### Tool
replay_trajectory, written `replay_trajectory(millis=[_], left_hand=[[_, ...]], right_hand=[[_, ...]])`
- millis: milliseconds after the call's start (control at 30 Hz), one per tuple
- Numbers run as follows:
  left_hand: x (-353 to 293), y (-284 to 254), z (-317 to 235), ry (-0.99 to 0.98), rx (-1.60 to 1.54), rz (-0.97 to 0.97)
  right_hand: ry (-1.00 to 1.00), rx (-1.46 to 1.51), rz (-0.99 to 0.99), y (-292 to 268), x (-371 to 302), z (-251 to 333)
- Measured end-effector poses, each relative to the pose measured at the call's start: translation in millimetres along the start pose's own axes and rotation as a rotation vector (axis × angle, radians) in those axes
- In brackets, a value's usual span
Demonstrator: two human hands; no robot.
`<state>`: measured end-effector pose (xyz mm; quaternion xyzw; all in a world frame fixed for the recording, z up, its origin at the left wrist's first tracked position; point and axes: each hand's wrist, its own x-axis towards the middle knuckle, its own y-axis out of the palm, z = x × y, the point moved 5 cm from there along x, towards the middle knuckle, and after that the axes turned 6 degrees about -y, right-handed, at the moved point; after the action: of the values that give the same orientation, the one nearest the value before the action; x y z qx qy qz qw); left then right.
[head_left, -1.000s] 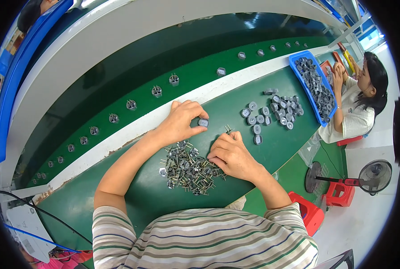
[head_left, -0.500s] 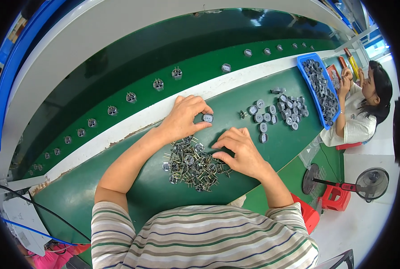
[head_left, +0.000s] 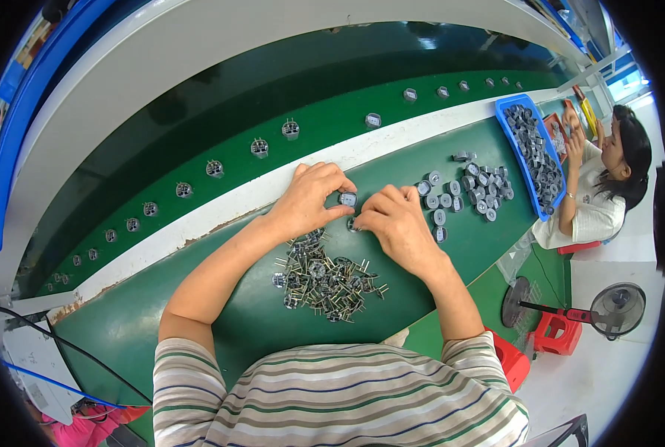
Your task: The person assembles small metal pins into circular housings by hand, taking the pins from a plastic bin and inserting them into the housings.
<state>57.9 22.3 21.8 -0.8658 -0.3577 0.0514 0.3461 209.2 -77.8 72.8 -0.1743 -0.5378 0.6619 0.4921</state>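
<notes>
Between the thumb and fingers of my left hand (head_left: 310,197) is a small grey plastic housing (head_left: 348,199), its hollow side showing. Just to the right and a little nearer, my right hand (head_left: 396,227) pinches a small circuit board (head_left: 353,224), largely hidden by the fingertips. The board and the housing are close together; a small gap seems to lie between them. Below both hands a heap of small circuit boards with metal pins (head_left: 321,279) lies on the green table (head_left: 250,298). Loose grey housings (head_left: 481,182) are scattered right of my right hand.
A blue tray (head_left: 527,156) full of grey housings stands at the right, beside a co-worker (head_left: 597,179). Beyond a white ledge (head_left: 221,220), a green conveyor belt (head_left: 332,130) carries a spaced row of housings, several with boards. A fan (head_left: 617,309) and red stools (head_left: 558,331) stand right.
My right hand has moved up and left from beside the heap to the housing, now with a circuit board pinched in it. My left hand still holds the housing.
</notes>
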Motion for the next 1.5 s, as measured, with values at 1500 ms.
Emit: replay_trajectory(millis=[1500], left_hand=[[63.3, -61.1, 47.8, -0.167, 0.48, -0.318]], right_hand=[[0.054, 0.21, -0.075, 35.4, 16.0, 16.0]])
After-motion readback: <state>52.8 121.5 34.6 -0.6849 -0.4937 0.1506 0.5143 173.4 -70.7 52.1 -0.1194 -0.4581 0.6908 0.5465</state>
